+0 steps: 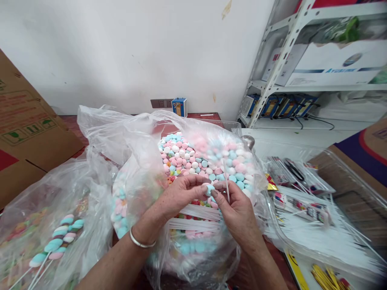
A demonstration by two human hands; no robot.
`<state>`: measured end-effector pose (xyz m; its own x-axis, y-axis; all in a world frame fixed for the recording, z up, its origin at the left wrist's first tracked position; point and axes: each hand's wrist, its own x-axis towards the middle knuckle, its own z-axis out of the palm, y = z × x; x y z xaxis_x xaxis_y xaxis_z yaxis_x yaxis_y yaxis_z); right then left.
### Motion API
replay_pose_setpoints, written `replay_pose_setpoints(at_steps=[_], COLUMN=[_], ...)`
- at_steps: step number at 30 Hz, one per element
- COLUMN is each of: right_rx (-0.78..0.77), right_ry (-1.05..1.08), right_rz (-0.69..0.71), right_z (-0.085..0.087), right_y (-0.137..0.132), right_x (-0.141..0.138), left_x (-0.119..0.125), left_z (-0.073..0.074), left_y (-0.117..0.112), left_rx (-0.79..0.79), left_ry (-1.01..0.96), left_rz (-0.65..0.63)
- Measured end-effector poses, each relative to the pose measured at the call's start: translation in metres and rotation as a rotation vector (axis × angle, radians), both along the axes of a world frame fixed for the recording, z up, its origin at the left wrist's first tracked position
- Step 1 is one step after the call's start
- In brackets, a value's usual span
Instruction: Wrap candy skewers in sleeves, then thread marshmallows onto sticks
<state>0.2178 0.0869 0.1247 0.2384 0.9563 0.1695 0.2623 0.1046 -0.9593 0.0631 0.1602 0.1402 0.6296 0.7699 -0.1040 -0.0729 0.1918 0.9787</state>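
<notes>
My left hand, with a silver bangle at the wrist, pinches a pale blue marshmallow over an open clear plastic bag. The bag is full of pink, blue and white marshmallows. My right hand meets the left at that piece and grips a thin white stick, which stands nearly upright. A bundle of white sticks lies across the bag just under both hands.
At the lower left, another clear bag holds finished marshmallow skewers. A clear tray of white sticks and small packets sits to the right. Cardboard boxes stand at left, a metal shelf with boxes at back right.
</notes>
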Motion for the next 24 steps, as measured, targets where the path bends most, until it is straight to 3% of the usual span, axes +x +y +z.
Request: replay_pose_setpoints(at_steps=[4,8,11,15,18,24], right_rx=[-0.026,-0.057,-0.030,-0.126,-0.173,-0.248], right_ry=[-0.158,-0.423,-0.564,-0.776,-0.767,-0.527], right_rz=[-0.066,-0.131,-0.094,-0.021,0.061,0.142], right_z=[0.004,0.006,-0.002,-0.015,-0.014,-0.001], right_y=[-0.002,-0.015,-0.034,-0.055,-0.060,-0.052], right_x=[-0.006,-0.009,-0.010,-0.012,-0.016,-0.023], left_x=[-0.002,-0.005,-0.008,-0.010,-0.008,-0.004], left_z=[-0.002,-0.010,-0.014,-0.016,-0.016,-0.015], left_y=[-0.010,-0.010,-0.007,-0.005,-0.005,-0.009], left_rx=[0.121,0.136,0.132,0.149,0.153,0.160], left_ry=[0.084,0.148,0.173,0.186,0.145,0.162], left_rz=[0.063,0.172,0.304,0.390,0.388,0.363])
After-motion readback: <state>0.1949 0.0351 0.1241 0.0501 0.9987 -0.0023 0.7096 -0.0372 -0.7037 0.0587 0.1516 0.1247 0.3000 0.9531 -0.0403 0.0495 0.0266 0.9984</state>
